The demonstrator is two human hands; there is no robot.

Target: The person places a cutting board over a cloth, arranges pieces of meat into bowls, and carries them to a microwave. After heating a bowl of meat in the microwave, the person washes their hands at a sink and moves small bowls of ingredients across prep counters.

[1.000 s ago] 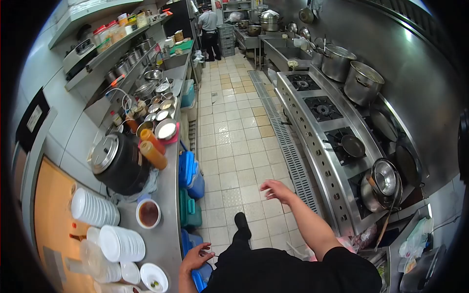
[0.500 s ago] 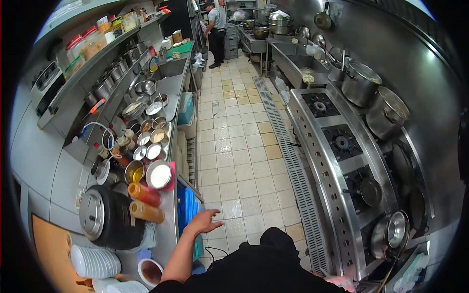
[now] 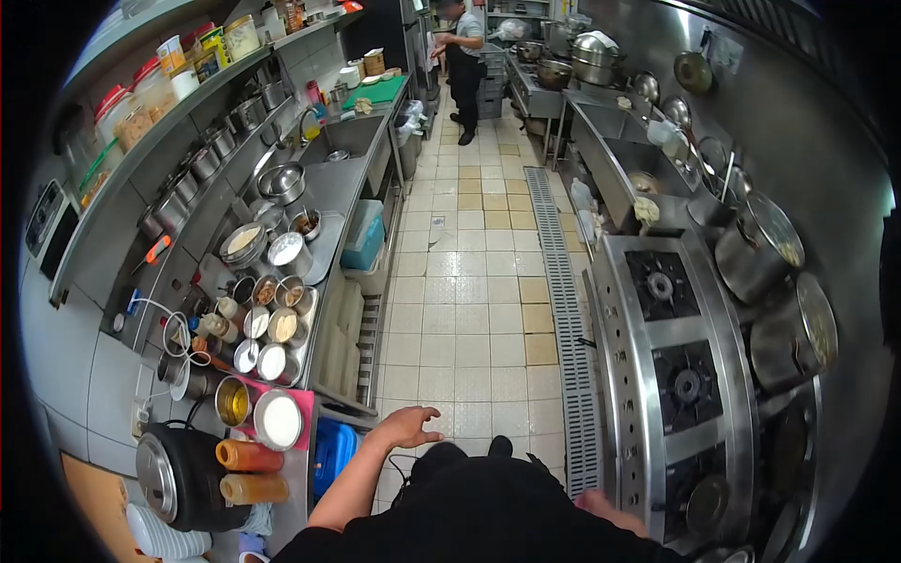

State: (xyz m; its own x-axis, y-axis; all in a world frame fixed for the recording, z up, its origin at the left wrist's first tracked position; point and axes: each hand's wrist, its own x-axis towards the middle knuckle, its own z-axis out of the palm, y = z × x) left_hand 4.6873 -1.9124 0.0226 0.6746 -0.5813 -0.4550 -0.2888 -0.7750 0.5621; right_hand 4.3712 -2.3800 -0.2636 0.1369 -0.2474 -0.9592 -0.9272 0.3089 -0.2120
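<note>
My left hand hangs over the tiled floor with thumb and fingers apart, and nothing is in it. Nearest to it is a blue bin under the left counter. My right hand is low at my right side, between the floor drain and the stove. Motion blurs it, so its fingers and anything in them cannot be made out. On the left counter stand an orange squeeze bottle, a yellowish one, a bowl of white contents and a black rice cooker.
Metal containers of ingredients crowd the left counter. Large stockpots line the stove's right side. A person stands at the aisle's far end. A sink lies beyond the stove, and a shelf runs along the left wall.
My view has moved forward along the aisle, so counter and stove slide nearer. My right hand has come into clearer view. The far person's arms have risen. My left hand stays open.
</note>
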